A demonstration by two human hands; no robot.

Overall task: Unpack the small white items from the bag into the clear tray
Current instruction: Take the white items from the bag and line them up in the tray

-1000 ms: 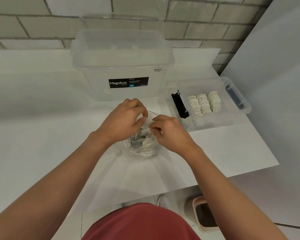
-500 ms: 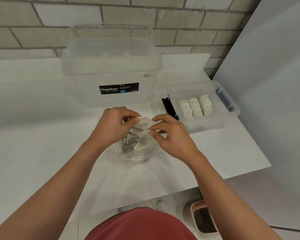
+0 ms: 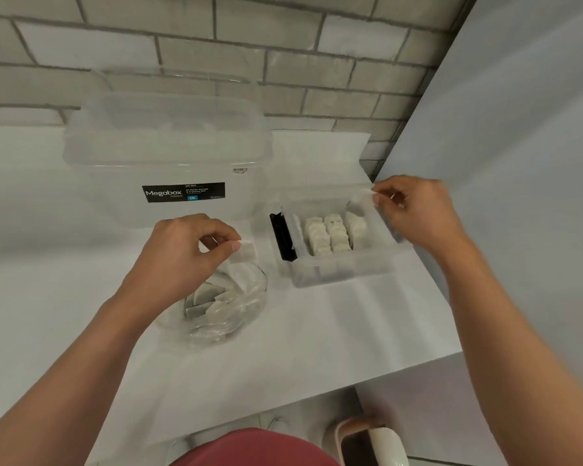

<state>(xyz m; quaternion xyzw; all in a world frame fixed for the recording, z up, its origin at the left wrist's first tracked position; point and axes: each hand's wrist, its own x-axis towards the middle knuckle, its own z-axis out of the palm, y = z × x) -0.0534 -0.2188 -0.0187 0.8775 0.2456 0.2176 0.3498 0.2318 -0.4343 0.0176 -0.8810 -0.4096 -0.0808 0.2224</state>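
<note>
Both hands [image 3: 179, 253] [image 3: 418, 210] pinch white items [image 3: 244, 252], long axes seemingly sideways.

Bag [image 3: 236, 304] thin crinkled glossy clear film; tray [image 3: 337, 274] and box [image 3: 169, 153] smooth translucent plastic; table [image 3: 317, 331] matt white; wall [image 3: 317, 79] rough brick

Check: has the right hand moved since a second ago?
Yes. The right hand left the bag, going right to the clear tray's far corner.
</note>
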